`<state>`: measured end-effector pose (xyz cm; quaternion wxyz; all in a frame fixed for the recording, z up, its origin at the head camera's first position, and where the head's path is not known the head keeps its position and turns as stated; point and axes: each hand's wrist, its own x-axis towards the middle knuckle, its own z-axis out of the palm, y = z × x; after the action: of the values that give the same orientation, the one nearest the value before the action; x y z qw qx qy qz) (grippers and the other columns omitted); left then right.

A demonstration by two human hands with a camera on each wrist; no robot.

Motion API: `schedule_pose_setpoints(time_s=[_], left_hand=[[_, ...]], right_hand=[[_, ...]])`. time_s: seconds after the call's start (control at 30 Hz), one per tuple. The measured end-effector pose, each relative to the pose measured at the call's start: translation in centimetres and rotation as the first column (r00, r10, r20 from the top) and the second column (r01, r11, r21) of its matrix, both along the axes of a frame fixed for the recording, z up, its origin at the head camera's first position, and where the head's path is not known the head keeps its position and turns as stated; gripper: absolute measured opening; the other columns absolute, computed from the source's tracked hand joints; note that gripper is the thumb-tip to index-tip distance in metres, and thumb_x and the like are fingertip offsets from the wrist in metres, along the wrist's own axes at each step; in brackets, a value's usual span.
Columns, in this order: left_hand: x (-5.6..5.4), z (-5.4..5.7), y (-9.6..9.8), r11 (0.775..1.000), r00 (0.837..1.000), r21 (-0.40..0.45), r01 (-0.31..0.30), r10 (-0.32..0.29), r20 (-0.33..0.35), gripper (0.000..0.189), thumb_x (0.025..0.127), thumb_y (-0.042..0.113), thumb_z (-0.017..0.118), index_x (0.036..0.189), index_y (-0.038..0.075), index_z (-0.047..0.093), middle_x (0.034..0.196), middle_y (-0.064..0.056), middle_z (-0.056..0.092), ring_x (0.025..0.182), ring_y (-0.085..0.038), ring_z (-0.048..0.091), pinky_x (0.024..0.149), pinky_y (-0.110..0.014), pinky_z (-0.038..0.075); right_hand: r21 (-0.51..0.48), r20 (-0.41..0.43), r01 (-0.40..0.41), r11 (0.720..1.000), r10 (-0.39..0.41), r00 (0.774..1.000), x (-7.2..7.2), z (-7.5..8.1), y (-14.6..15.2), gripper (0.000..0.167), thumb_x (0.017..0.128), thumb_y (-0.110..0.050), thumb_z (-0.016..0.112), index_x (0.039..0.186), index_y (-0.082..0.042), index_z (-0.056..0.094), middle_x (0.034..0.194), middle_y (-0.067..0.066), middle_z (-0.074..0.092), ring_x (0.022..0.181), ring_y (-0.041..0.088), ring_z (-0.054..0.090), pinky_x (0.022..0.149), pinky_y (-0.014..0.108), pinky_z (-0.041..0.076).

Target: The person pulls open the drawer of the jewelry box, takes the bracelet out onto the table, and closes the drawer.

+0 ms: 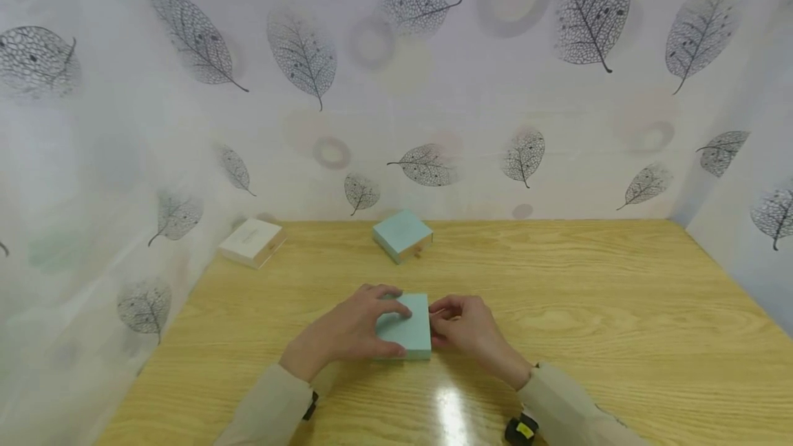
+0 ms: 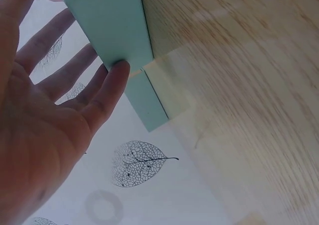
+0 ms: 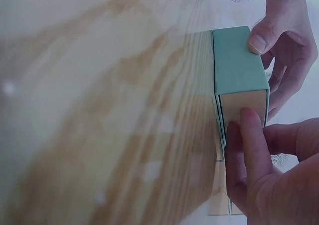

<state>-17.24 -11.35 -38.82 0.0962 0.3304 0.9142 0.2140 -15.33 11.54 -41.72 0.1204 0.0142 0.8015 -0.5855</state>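
A mint green drawer box (image 1: 418, 325) lies on the table in front of me. My left hand (image 1: 353, 325) grips it from the left, thumb along the near side and fingers over the top and far side. At the box's right end, my right hand (image 1: 471, 329) has its fingers curled. In the right wrist view, its fingers and thumb pinch at the tan drawer front (image 3: 239, 104), the fingertips touching that face. What lies between these fingertips is hidden. The left wrist view shows the left fingers against the box's green side (image 2: 109, 26).
Farther back stands a second mint green box (image 1: 403, 227) with a tan front and a small brown tab. A white box (image 1: 252, 242) sits at the table's back left corner. Leaf-printed sheeting (image 1: 396, 88) hangs behind and beside the wooden table (image 1: 595, 308).
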Motion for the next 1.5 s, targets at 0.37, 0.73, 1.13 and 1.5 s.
schedule_pose_setpoints(time_s=[0.37, 0.73, 1.13, 1.5], left_hand=[[0.04, 0.01, -0.01, 1.000, 1.000, -0.004, -0.010, 0.010, 0.014, 0.050, 0.084, 0.043, 0.083, 0.127, 0.021, 0.070, 0.153, -0.010, 0.053, 0.140, -0.037, 0.048, 0.111, -0.052, 0.048], [0.03, 0.20, 0.01, 1.000, 1.000, -0.016, -0.004, 0.004, 0.011, 0.049, 0.083, 0.041, 0.084, 0.126, 0.021, 0.071, 0.152, -0.010, 0.053, 0.139, -0.036, 0.049, 0.110, -0.052, 0.049], [-0.10, 0.10, 0.05, 1.000, 1.000, -0.011, -0.001, 0.001, 0.022, 0.050, 0.083, 0.040, 0.085, 0.126, 0.020, 0.071, 0.152, -0.012, 0.053, 0.139, -0.037, 0.048, 0.110, -0.054, 0.048], [-0.04, 0.22, 0.10, 0.999, 0.999, -0.031, -0.015, 0.017, 0.037, 0.051, 0.084, 0.043, 0.083, 0.128, 0.021, 0.070, 0.155, -0.009, 0.051, 0.143, -0.036, 0.045, 0.114, -0.052, 0.045]], right_hand=[[-0.016, 0.010, -0.009, 1.000, 0.009, 1.000, -0.04, -0.04, 0.07, 0.025, 0.096, -0.004, 0.067, 0.120, 0.003, 0.069, 0.102, 0.015, 0.074, 0.079, 0.019, 0.075, 0.070, 0.033, 0.065], [0.004, -0.002, 0.000, 1.000, 0.000, 1.000, -0.07, -0.11, -0.15, 0.025, 0.095, -0.003, 0.068, 0.119, 0.002, 0.070, 0.099, 0.014, 0.075, 0.077, 0.018, 0.074, 0.068, 0.033, 0.064], [-0.011, 0.007, -0.009, 1.000, 0.009, 1.000, 0.07, -0.11, 0.09, 0.025, 0.095, -0.002, 0.067, 0.120, 0.003, 0.069, 0.099, 0.014, 0.074, 0.077, 0.018, 0.074, 0.069, 0.033, 0.065], [-0.059, 0.036, -0.020, 0.998, 0.022, 0.999, -0.05, -0.01, 0.21, 0.026, 0.096, 0.001, 0.064, 0.122, 0.005, 0.067, 0.099, 0.017, 0.073, 0.079, 0.019, 0.075, 0.072, 0.035, 0.065]])
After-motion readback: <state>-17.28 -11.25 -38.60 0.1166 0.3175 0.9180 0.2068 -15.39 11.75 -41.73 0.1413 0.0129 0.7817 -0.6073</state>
